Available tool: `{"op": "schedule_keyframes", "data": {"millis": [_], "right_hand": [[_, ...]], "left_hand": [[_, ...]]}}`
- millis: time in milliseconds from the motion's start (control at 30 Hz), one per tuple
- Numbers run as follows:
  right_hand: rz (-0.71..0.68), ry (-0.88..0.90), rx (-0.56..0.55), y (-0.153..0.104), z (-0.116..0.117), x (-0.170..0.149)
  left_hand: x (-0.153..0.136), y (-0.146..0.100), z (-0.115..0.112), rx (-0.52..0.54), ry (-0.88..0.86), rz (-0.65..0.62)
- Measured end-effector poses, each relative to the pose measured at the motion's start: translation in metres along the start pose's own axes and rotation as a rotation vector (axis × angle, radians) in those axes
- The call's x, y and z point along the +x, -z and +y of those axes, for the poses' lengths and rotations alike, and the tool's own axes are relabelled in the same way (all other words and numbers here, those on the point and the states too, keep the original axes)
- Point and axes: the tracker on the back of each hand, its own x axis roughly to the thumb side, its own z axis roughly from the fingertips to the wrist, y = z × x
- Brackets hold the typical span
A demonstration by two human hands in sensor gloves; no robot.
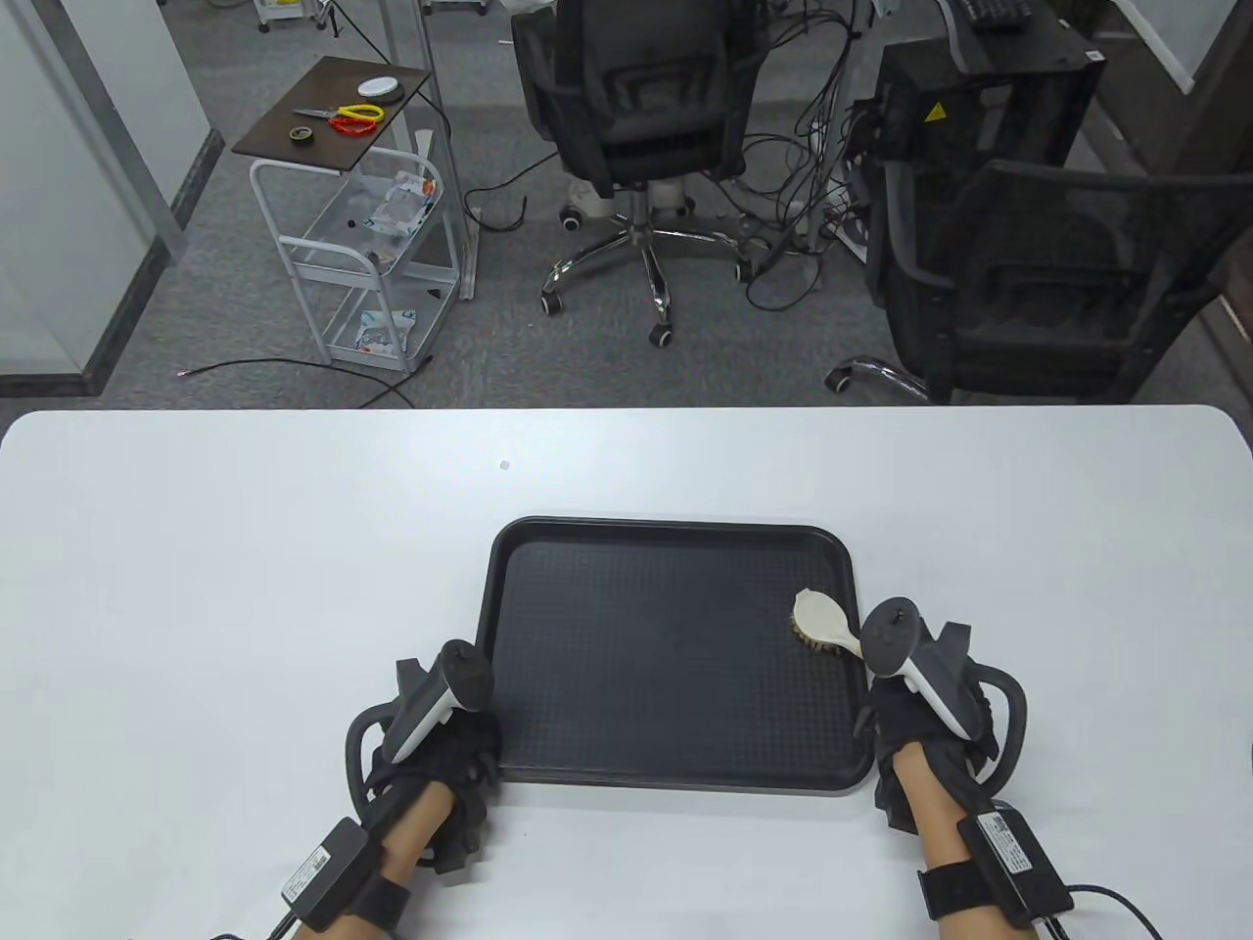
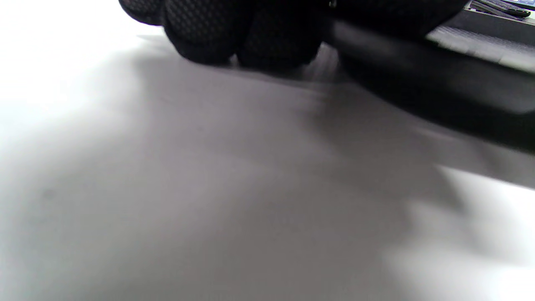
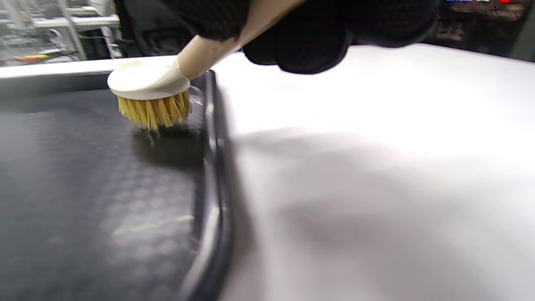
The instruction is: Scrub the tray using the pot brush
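Observation:
A black textured tray (image 1: 646, 558) lies on the white table, near the front edge. My right hand (image 1: 905, 700) grips the handle of a pot brush (image 1: 820, 623) with a cream round head and tan bristles. The bristles rest on the tray floor near its right rim, as the right wrist view shows the brush (image 3: 149, 90) beside the tray's rim (image 3: 214, 138). My left hand (image 1: 460, 734) rests at the tray's front left corner; in the left wrist view its fingers (image 2: 234, 29) lie on the table against the tray edge (image 2: 418, 79). Whether it grips the rim is hidden.
The white table (image 1: 245, 548) stretches wide to the left, right and back of the tray. Beyond its far edge stand two black office chairs (image 1: 636, 117) and a small white cart (image 1: 362, 245) on the floor.

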Motion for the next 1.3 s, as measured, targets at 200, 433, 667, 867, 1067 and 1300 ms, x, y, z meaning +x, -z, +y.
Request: {"op": "schedule_keyframes", "data": {"millis": [200,433,667,867,1067,1300], "right_hand": [[-0.176,0.037,-0.025,-0.024,-0.003,0.07],[-0.356,0.054,0.01,-0.049,0.02,0.158],[-0.397,0.144,0.005,-0.048,0.018,0.19],[-0.357,0.088,-0.009,-0.044,0.02,0.186],[-0.414,0.07,0.003,-0.057,0.04,0.194],[-0.358,0.003,0.019,-0.052,0.046,0.159]], "left_hand": [[0.0,0.0,0.0,0.002,0.003,0.002],[-0.001,0.001,-0.001,0.007,-0.011,-0.004],[-0.001,0.001,-0.001,0.013,-0.002,-0.004],[-0.003,0.002,0.0,0.0,-0.026,-0.011],[-0.001,0.001,-0.001,0.023,0.007,0.003],[0.0,0.0,-0.001,0.025,0.005,0.003]]}}
